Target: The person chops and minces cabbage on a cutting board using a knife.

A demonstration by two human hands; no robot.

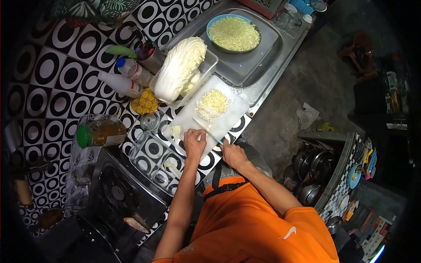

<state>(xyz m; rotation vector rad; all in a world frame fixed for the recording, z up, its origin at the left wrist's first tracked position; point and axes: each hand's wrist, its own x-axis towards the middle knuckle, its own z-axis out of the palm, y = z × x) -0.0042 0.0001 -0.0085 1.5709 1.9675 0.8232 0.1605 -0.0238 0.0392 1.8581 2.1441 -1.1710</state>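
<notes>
My right hand (233, 154) is closed around the blue handle of a kitchen knife (209, 133). The blade points up and left across a white cutting board (237, 103). Curled fingers of my left hand (194, 142) press a pale piece of napa cabbage (199, 137) onto the board beside the blade; most of that piece is hidden under them. Beyond the knife lies a heap of finely chopped cabbage (212, 105). A small cabbage scrap (176, 132) rests near the board's left edge.
A whole napa cabbage (182, 68) lies on a clear plastic container (209, 65) behind the board. In the steel sink (272, 52) stands a bowl of chopped cabbage (233, 34). Bottles (125, 85) and a green-lidded jar (103, 134) are at left, near a stove (120, 188).
</notes>
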